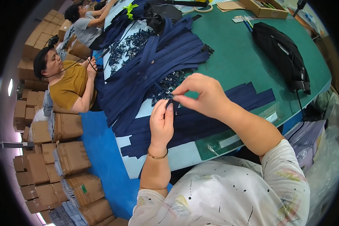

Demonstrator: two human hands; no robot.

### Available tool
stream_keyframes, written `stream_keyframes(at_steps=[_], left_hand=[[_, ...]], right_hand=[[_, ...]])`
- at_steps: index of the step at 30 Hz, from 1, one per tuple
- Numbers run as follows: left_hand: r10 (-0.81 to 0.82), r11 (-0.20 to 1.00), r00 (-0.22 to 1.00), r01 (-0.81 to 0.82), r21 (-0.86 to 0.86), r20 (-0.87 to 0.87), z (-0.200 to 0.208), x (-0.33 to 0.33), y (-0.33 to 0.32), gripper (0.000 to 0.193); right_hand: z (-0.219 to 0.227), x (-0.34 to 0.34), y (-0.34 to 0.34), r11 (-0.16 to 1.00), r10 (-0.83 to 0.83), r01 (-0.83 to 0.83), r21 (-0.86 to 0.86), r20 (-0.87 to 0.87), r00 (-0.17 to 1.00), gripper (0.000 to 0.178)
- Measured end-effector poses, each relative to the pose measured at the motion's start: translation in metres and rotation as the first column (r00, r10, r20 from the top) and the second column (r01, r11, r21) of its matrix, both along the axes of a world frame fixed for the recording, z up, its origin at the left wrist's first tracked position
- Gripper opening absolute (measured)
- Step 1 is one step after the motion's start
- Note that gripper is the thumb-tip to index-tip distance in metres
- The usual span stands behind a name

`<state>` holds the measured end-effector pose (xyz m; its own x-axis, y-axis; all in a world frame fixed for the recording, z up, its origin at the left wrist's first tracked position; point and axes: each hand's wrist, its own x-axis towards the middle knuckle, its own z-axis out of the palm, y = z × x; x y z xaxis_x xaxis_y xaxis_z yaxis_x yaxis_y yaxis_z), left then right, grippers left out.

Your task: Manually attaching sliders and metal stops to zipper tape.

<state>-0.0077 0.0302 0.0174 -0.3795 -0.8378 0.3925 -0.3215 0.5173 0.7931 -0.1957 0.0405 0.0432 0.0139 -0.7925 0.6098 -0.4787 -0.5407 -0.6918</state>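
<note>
Over the near part of the table, my left hand (162, 126) is closed, its thumb pressing the end of a navy zipper tape (170, 102) against the fingers. Just above that, thumb and forefinger of my right hand (205, 94) pinch together at the tape's tip, on a tiny dark piece that looks like a zipper slider; the fingers mostly cover it. Behind both hands lies a pile of small dark, shiny sliders (170, 83). A thick heap of long navy zipper tapes (130, 96) spreads to the left, and more flat tapes (233, 101) lie beneath my wrists.
A black bag (280, 52) lies at the right of the green table mat (229, 45). An open cardboard tray (269, 9) stands at the far edge. One co-worker (69, 84) sits at the left, another (87, 28) farther back. Cartons (73, 158) are stacked left.
</note>
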Motion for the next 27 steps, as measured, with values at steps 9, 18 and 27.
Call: stream_keyframes(at_steps=[9, 18, 27], left_hand=[[0.045, 0.856, 0.878, 0.212, 0.472, -0.476, 0.005, -0.012, 0.004, 0.017], [0.093, 0.88, 0.9, 0.127, 0.458, -0.427, -0.001, -0.012, 0.003, 0.017], [0.116, 0.955, 0.925, -0.003, 0.298, -0.362, -0.008, -0.013, 0.003, 0.018]], right_hand=[[-0.002, -0.01, -0.007, 0.887, 0.073, -0.255, 0.384, 0.43, 0.9, 0.015], [-0.004, -0.005, -0.005, 0.924, 0.121, -0.185, 0.334, 0.203, 0.972, 0.013], [-0.02, -0.009, -0.016, 0.815, 0.152, -0.401, 0.419, 0.512, 0.845, 0.012]])
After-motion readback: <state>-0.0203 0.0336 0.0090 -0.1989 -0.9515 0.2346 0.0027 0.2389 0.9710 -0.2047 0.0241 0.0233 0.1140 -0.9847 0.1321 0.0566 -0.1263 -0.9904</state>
